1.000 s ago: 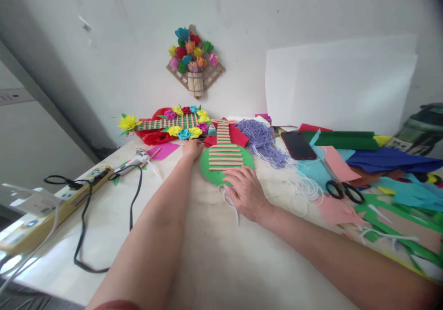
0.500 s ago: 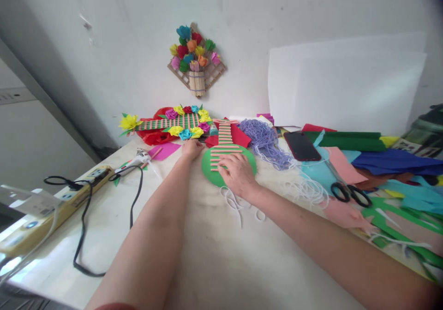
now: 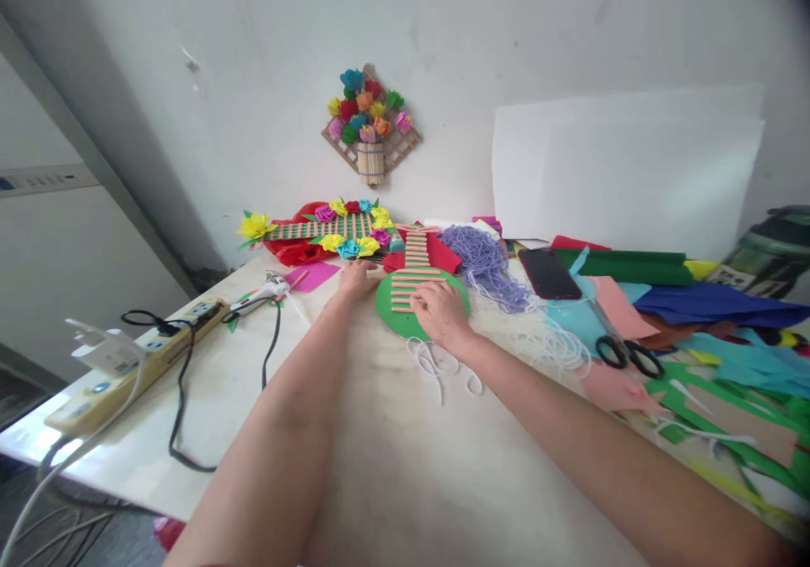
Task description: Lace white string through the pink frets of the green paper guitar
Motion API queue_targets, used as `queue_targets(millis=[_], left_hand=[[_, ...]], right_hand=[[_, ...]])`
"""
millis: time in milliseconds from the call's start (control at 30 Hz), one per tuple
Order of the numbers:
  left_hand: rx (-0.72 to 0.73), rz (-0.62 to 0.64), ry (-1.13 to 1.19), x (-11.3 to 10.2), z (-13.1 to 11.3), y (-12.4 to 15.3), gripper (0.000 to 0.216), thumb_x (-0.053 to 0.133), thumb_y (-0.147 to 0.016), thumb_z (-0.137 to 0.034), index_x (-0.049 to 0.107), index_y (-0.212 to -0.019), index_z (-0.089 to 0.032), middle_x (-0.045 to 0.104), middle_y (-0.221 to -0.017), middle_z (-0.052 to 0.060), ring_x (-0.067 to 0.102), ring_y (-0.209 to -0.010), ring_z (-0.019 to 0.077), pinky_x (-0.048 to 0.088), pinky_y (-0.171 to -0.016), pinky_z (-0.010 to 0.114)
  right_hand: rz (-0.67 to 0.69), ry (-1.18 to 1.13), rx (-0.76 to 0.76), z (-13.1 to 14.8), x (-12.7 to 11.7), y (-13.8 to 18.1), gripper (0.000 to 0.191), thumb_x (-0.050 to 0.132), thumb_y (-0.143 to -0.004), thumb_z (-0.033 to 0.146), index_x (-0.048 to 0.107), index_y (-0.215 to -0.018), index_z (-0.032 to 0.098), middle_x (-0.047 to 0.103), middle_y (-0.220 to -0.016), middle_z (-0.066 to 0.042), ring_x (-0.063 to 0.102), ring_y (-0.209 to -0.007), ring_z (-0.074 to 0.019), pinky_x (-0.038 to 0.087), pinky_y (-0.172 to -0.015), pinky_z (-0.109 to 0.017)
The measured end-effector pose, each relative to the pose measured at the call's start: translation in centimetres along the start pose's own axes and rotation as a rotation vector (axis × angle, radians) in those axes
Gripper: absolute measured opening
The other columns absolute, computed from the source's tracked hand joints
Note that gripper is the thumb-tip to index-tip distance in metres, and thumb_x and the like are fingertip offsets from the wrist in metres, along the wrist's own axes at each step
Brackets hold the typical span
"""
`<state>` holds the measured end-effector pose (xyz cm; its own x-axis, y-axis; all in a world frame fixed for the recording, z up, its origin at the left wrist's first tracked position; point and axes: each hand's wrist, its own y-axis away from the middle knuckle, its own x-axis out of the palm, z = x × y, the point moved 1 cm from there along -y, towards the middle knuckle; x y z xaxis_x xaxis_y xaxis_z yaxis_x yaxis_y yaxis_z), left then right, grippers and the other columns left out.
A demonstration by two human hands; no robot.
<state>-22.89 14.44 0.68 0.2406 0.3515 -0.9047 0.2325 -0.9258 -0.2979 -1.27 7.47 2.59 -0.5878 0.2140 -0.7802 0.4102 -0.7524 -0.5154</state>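
A flat green guitar-shaped craft (image 3: 406, 326) lies on the table, pink sticks (image 3: 418, 249) laid in rows across its neck and round body. Over the right part of the body rests my right hand (image 3: 441, 312). Its fingers are bent and drawn together at the sticks; what they pinch is hidden. My left hand (image 3: 358, 279) is low at the left edge of the body, its thumb and fingers slightly apart with nothing visible between them. Behind it lies a similar guitar craft (image 3: 304, 230) trimmed with paper flowers. Loose white cord (image 3: 431, 364) curls just below the green body.
A power strip (image 3: 143, 373) with black and white cables and a glue gun (image 3: 273, 283) occupy the left side. Purple yarn (image 3: 484, 263), a phone (image 3: 549, 274), scissors (image 3: 629, 354) and coloured paper (image 3: 721, 301) fill the right. A flower decoration (image 3: 370, 162) hangs on the wall.
The view has shifted a little to the left and up. My left hand's fingers have come away from the dark sticks toward the green body. My right hand stays over the pink sticks.
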Motion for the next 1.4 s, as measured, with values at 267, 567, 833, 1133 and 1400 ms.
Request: queue_targets(millis=[267, 567, 833, 1133, 1400], left_hand=[[0.016, 0.036, -0.031, 0.4, -0.6, 0.6, 0.018, 0.054, -0.072, -0.031, 0.067, -0.081, -0.023, 0.066, -0.093, 0.006, 0.052, -0.1, 0.0243, 0.039, -0.086, 0.034], [-0.181, 0.05, -0.096, -1.8, -0.1, 2.0, 0.019, 0.055, -0.071, -0.03, 0.067, -0.083, -0.021, 0.067, -0.091, 0.009, 0.056, -0.098, 0.025, 0.038, -0.086, 0.035], [-0.241, 0.004, 0.048, -2.7, -0.1, 3.4, 0.028, 0.054, -0.071, -0.029, 0.067, -0.095, -0.022, 0.066, -0.1, 0.008, 0.051, -0.105, 0.0257, 0.039, -0.084, 0.033], [-0.112, 0.019, 0.018, -0.6, -2.1, 3.6, 0.034, 0.056, -0.067, -0.05, 0.068, -0.087, -0.025, 0.06, -0.107, 0.009, 0.044, -0.108, 0.0294, 0.034, -0.089, 0.041], [-0.1, -0.032, 0.036, -0.3, -2.3, 3.9, 0.02, 0.053, -0.072, -0.028, 0.069, -0.079, -0.02, 0.061, -0.106, 0.009, 0.045, -0.105, 0.0266, 0.033, -0.088, 0.038]], right_hand=[[-0.014, 0.038, -0.089, 0.3, 0.0, 0.0, 0.019, 0.05, -0.08, 0.027, 0.066, -0.086, 0.019, 0.062, -0.105, -0.007, 0.048, -0.102, -0.0226, 0.032, -0.088, -0.038], [0.068, 0.231, -0.29, 2.3, 1.4, 0.9, 0.035, 0.058, -0.071, 0.041, 0.061, -0.096, 0.016, 0.049, -0.124, -0.013, 0.04, -0.111, -0.0283, 0.029, -0.091, -0.043], [0.216, 0.455, -0.427, 3.8, 0.3, 1.1, 0.029, 0.042, -0.078, 0.01, 0.055, -0.104, 0.012, 0.057, -0.094, -0.018, 0.05, -0.087, -0.0247, 0.038, -0.066, -0.033], [0.121, 0.534, -0.362, 2.7, -2.4, 0.4, 0.024, 0.039, -0.083, 0.017, 0.053, -0.102, 0.017, 0.055, -0.101, -0.013, 0.048, -0.091, -0.0238, 0.036, -0.066, -0.031], [0.161, 0.494, -0.364, 2.4, -1.5, 1.0, 0.029, 0.04, -0.081, 0.015, 0.053, -0.107, 0.017, 0.055, -0.103, -0.012, 0.046, -0.095, -0.0229, 0.035, -0.067, -0.03]])
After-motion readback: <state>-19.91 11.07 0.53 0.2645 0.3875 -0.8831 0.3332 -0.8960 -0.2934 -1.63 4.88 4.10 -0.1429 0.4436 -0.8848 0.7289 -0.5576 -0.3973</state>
